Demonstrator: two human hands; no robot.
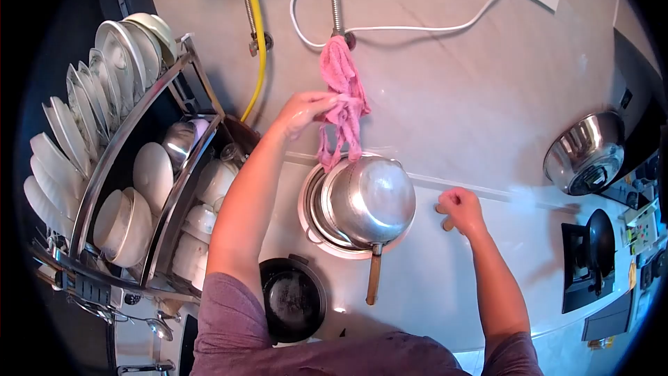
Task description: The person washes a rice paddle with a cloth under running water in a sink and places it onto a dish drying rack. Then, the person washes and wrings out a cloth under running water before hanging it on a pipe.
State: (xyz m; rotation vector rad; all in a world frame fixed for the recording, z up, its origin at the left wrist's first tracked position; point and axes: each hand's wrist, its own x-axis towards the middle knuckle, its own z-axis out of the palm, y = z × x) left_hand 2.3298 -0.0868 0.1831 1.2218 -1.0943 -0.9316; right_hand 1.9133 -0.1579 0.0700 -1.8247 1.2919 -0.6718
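My left hand (311,111) is closed on a pink cloth (341,73) that hangs from the pipe valve on the wall. Below the cloth, an upturned metal saucepan (379,195) with a wooden handle rests on a stack of metal pans and a white-rimmed basin (306,202). To the right of the stack, my right hand (459,210) has its fingers curled, with a small brown wooden piece (447,223) showing beside and under them. What that piece belongs to is hidden.
A metal dish rack (132,122) full of plates and bowls stands at left. A black pan (292,299) lies near my body. At right are a metal bowl (584,153) and a wok (600,240) on a stove. A yellow hose (259,42) runs down the wall.
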